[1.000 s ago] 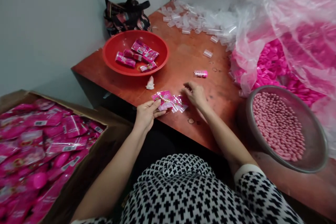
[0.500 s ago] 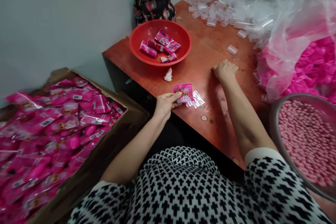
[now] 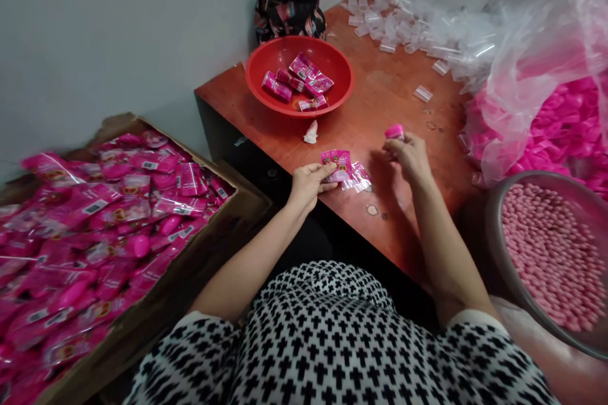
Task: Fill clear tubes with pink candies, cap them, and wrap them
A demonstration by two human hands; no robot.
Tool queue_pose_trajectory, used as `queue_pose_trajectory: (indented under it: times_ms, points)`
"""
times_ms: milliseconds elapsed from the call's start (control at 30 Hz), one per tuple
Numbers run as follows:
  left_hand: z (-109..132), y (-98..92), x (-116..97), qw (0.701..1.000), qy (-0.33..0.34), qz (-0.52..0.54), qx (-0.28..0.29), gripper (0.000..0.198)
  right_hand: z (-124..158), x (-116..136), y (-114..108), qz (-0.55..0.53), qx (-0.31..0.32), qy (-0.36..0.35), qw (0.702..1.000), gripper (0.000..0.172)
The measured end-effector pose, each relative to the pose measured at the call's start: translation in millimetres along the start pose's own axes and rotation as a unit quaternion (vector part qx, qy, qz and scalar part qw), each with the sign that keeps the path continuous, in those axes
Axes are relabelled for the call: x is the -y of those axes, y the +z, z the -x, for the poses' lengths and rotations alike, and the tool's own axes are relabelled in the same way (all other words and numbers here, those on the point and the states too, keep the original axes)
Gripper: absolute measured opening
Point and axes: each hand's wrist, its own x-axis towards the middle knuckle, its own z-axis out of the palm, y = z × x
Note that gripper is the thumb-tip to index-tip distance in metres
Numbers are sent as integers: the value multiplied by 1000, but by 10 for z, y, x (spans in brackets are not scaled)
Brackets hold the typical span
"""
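Note:
Near the table's front edge, my left hand [image 3: 308,185] pinches a printed pink plastic sleeve [image 3: 340,164] between thumb and fingers. Clear film [image 3: 360,178] sticks out on the sleeve's right side, over the tabletop. To the right, my right hand [image 3: 409,155] is closed on a small bright pink plastic cap [image 3: 394,131], lifted above the table; whether a clear part is joined to it I cannot tell. Behind my left hand lies a crumpled white scrap [image 3: 311,133]. Beyond it stands a red bowl [image 3: 251,79] with several pink printed wrappers [image 3: 311,73] in it.
An open carton [image 3: 247,193] full of pink packets [image 3: 104,221] stands at the left. Clear plastic tubes [image 3: 418,31] are heaped at the back. At the right are a clear bag of pink parts [image 3: 565,120] and a grey basin [image 3: 498,253] of pink candies [image 3: 551,253]. A patterned handbag [image 3: 292,16] sits behind the bowl.
My right hand has drawn back toward me and risen off the tabletop, now showing a pink cap in its fingers. The left hand keeps hold of the printed sleeve. The view has shifted slightly.

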Motion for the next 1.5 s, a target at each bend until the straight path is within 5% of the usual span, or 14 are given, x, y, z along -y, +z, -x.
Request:
queue_pose_trajectory:
  times_ms: [67, 167, 300, 400, 467, 600, 700, 800, 1167, 1500]
  points:
    - [2, 6, 5, 1000, 3, -5, 19, 23, 305, 58, 197, -123, 73, 46, 989, 28]
    - [13, 13, 0, 999, -5, -16, 42, 22, 536, 169, 437, -171, 147, 65, 972, 35]
    - [47, -32, -28, 999, -9, -24, 32, 17, 399, 169, 454, 10, 47, 14, 999, 33]
    - [74, -60, -51, 1000, -4, -27, 4, 13, 269, 88, 339, 206, 6, -52, 977, 32]
    - [88, -47, -62, 1000, -11, -21, -18, 12, 300, 66, 274, 232, -22, -86, 969, 31]
    - [108, 27, -73, 999, -29, 13, -35, 13, 667, 138, 241, 13, 11, 7, 1000, 34]
    - [125, 86, -59, 998, -37, 34, -27, 18, 1047, 201, 310, -178, 95, 97, 975, 41]
    - [145, 138, -35, 997, -41, 47, -32, 23, 1351, 221, 416, -279, 121, 103, 947, 35]
    - [275, 317, -12, 991, -63, 106, -57, 26, 1682, 233, 550, -268, 109, 88, 953, 33]
    - [361, 408, 45, 991, -65, 113, -4, 16, 1700, 168, 494, -273, 65, 91, 955, 33]
